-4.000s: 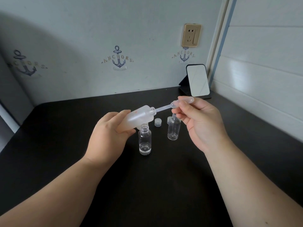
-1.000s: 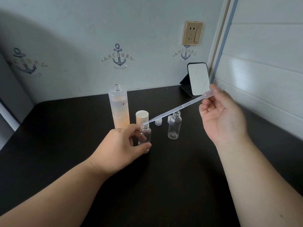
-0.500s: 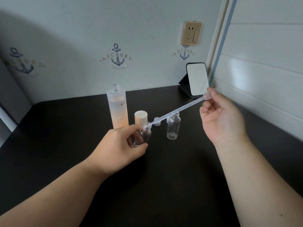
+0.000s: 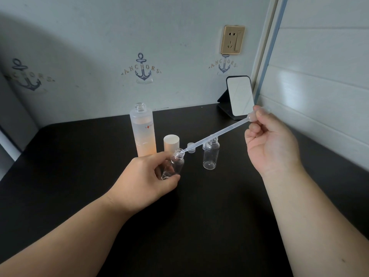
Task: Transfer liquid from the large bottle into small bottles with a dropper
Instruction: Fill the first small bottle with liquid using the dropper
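My left hand point(image 4: 145, 179) grips a small clear bottle point(image 4: 175, 162), tilted with its open mouth toward the right. My right hand point(image 4: 269, 144) pinches the bulb of a long translucent dropper point(image 4: 215, 134), whose tip sits at that bottle's mouth. Behind them the large frosted bottle point(image 4: 143, 130) stands upright and uncapped, holding pale orange liquid. A second small clear bottle point(image 4: 210, 154) stands upright on the table to the right.
The large bottle's cream cap point(image 4: 171, 143) stands next to it, and a small clear cap point(image 4: 191, 147) lies behind the dropper. A small mirror point(image 4: 239, 96) leans at the back right of the black table point(image 4: 199, 216). Walls close in behind and on the right.
Four seconds ago my left hand held the large bottle with the dropper in its neck. The large bottle now stands on the table, and the small bottle is lifted and tilted to meet the dropper tip.
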### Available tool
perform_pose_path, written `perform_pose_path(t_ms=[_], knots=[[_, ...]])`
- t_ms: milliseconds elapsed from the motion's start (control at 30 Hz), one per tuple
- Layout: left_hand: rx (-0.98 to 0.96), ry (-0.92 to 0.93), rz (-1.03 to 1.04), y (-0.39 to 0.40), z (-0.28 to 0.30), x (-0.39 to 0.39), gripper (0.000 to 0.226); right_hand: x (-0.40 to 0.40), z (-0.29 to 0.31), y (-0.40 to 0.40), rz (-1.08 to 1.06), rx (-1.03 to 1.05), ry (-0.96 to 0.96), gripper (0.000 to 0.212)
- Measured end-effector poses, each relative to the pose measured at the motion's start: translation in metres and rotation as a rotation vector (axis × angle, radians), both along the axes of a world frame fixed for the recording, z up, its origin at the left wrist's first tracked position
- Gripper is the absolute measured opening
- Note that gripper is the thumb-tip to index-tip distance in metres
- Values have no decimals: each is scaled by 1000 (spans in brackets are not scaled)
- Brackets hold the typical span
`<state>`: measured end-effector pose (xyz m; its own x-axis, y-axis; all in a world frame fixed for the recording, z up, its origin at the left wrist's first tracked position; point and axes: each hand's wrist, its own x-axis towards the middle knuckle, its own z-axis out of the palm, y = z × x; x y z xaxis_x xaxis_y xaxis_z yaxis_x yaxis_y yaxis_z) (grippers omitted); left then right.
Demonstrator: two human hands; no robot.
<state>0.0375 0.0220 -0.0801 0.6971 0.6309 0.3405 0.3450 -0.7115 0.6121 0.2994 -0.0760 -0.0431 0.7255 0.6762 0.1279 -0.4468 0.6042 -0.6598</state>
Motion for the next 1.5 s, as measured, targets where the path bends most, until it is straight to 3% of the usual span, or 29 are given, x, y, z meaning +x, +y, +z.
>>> perform_pose_path(t_ms=[500,800,867,967,1067,1133,1333,1500], knots=[[-40,15,-3,2,-3,1,29,-2,3,-2,13,13,66,9],[-38,25,-32,3,-5,1,49,-1,1,-2,22,13,91,9],[-33,-37,-27,3,-4,-2,49,-1,0,-1,26,19,95,7],[-39,-296,23,1,-2,-11,37,1,-1,-1,27,35,111,12],[35,-541,245,2,-1,-14,25,1,-2,-1,30,40,113,14],[32,-593,397,7,0,-11,35,0,-2,0,37,42,116,13],[-214,-364,383,26,-6,-1,81,-1,-2,1,58,41,101,12],[-198,-270,411,32,-10,5,70,-3,-4,3,78,39,48,13]])
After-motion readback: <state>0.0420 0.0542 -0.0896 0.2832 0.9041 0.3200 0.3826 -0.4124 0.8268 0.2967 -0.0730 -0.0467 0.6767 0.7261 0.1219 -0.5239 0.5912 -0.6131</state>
